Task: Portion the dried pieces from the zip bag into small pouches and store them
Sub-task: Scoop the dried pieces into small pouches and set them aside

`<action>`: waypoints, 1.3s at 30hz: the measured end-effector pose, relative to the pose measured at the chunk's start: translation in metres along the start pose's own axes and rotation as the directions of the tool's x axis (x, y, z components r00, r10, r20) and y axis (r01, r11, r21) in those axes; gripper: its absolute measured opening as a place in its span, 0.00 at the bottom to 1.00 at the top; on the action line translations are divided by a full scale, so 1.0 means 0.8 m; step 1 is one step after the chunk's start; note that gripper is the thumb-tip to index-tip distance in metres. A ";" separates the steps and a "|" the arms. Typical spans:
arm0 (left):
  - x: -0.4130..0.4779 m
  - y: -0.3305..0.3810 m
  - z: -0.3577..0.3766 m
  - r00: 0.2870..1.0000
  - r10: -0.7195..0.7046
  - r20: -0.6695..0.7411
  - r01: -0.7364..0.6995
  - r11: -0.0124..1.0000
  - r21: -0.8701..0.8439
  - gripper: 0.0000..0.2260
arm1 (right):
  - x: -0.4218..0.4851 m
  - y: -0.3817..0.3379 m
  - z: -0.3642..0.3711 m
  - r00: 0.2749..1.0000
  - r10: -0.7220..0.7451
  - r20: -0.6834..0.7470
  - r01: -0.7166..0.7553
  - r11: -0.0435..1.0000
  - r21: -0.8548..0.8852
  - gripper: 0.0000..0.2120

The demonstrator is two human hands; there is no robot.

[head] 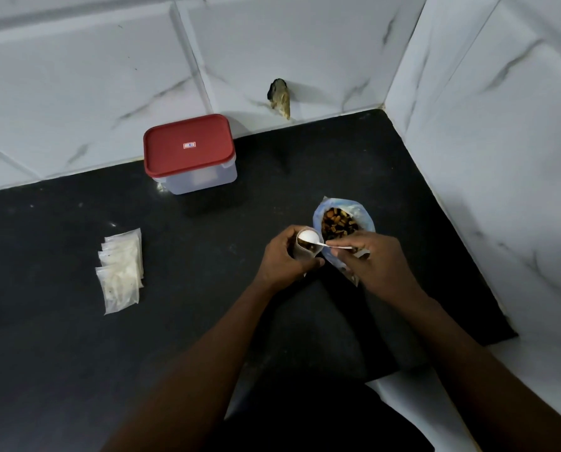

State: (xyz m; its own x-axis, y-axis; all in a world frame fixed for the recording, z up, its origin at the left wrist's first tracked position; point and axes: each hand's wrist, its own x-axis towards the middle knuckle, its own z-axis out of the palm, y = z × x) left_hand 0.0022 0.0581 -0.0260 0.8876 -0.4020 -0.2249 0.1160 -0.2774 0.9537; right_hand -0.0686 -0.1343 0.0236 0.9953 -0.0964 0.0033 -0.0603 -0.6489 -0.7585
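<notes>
An open zip bag [357, 212] stands on the black counter, filled with brown and orange dried pieces [338, 225]. Just to its left my left hand [285, 256] grips a small clear pouch [300, 249] upright with its mouth open. My right hand [380, 259] pinches the handle of a white plastic spoon [310, 238], whose bowl is turned over the pouch mouth. A few dark pieces show inside the pouch under the spoon.
A stack of several small clear pouches [121, 269] lies at the left of the black counter [207, 272]. A clear box with a red lid [189, 151] stands at the back by the tiled wall. A wall corner closes off the right side.
</notes>
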 end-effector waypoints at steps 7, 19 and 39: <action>0.000 -0.004 0.001 1.000 0.016 -0.016 -0.016 1.000 -0.015 0.23 | -0.010 0.009 0.005 0.987 -0.115 -0.108 0.113 0.993 -0.027 0.09; -0.001 -0.003 -0.002 1.000 -0.011 0.020 0.011 1.000 0.018 0.23 | -0.011 0.009 -0.003 0.883 0.467 0.036 -0.370 0.647 0.667 0.09; -0.006 -0.001 -0.005 0.998 -0.044 0.045 0.039 0.993 0.111 0.21 | 0.026 0.026 0.004 0.958 0.181 -0.224 -0.191 0.981 -0.024 0.10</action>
State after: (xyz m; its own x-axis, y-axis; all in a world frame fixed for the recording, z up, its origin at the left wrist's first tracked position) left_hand -0.0001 0.0633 -0.0246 0.8608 -0.4280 -0.2754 0.1001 -0.3882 0.9161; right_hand -0.0493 -0.1475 0.0057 0.9254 -0.3787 0.0124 -0.2506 -0.6363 -0.7296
